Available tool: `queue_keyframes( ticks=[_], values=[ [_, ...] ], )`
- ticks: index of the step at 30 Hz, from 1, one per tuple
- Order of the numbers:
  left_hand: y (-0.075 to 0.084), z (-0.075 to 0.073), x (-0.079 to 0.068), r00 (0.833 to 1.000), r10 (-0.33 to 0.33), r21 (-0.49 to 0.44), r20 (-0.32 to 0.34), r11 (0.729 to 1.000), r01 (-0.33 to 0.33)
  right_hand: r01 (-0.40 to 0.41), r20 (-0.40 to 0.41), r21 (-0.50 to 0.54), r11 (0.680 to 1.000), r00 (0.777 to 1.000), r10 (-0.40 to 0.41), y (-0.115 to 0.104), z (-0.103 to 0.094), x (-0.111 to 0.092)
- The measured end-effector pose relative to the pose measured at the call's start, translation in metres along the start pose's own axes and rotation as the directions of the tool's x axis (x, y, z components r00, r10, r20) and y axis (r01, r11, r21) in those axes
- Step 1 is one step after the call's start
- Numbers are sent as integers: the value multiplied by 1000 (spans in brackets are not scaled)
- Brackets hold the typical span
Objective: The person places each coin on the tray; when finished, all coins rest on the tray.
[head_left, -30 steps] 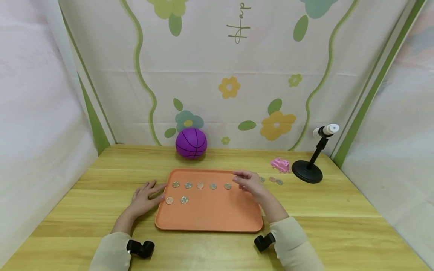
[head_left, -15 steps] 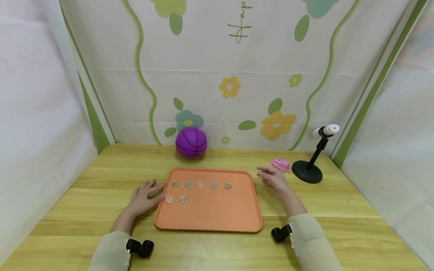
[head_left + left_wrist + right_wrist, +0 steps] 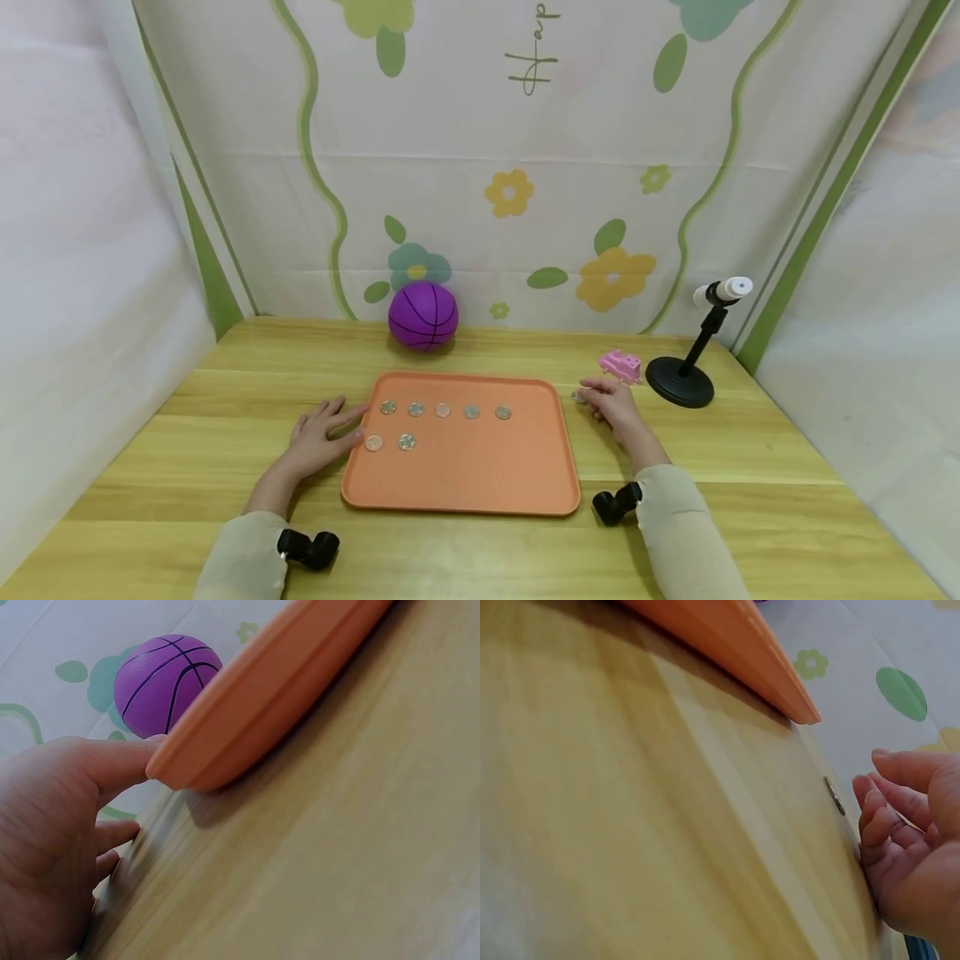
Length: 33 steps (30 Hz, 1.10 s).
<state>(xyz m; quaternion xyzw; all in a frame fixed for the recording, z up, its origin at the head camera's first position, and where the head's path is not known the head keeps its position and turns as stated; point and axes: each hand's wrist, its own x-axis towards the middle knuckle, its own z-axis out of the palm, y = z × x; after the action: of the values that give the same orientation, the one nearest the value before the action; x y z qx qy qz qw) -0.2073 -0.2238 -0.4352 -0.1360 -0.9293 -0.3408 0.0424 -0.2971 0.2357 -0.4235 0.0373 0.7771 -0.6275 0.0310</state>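
An orange tray (image 3: 480,475) lies on the wooden table, bearing several coins in a back row and two in a front row, among them a silvery coin (image 3: 407,442) and a coppery coin (image 3: 373,443). My left hand (image 3: 315,440) rests on the table with spread fingers, thumb and index touching the tray's left rim. To the right of the tray, my right hand (image 3: 613,406) hovers low over the table beside a loose coin (image 3: 834,796). In the right wrist view its thumb stands away from the bent fingers, a small gap separates them from that coin, and nothing is held.
Behind the tray sits a purple ball (image 3: 423,317) with black basketball lines. A pink toy (image 3: 620,366) lies just beyond my right hand. Farther right stands a black round-based stand (image 3: 679,382) with a white cylinder on top. A flower-printed cloth (image 3: 450,125) rises behind the table.
My right hand has moved from above the tray's right side to the table right of it, now covering two coins seen there earlier. My left hand and the tray have stayed put.
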Motion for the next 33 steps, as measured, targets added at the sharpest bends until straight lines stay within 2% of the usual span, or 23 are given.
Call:
queue_keyframes(
  ticks=[9, 15, 18, 24, 29, 33],
  values=[
    [2, -2, 0, 1000, 2, 0, -5, 1000, -2, 51, -40, -110, 993, 998, -56, 9, 2, 5],
    [3, -2, 0, 1000, -8, -2, 2, 1000, 8, 80, -30, -172, 982, 996, -87, 9, 3, 5],
    [3, -1, -1, 1000, -1, -3, -4, 1000, 1, 89, -34, -247, 965, 994, -100, 9, 4, 4],
    [4, -2, -1, 1000, 4, -2, -6, 1000, -4, 104, -43, -402, 909, 990, -132, 5, 6, 3],
    [3, -2, -1, 1000, 1, 1, -1, 1000, -1, 92, -34, -460, 883, 992, -122, 2, 9, 3],
    [3, -1, -1, 1000, 5, 1, -3, 1000, -5, 77, -20, -472, 878, 995, -98, 0, 9, 1]
  ],
)
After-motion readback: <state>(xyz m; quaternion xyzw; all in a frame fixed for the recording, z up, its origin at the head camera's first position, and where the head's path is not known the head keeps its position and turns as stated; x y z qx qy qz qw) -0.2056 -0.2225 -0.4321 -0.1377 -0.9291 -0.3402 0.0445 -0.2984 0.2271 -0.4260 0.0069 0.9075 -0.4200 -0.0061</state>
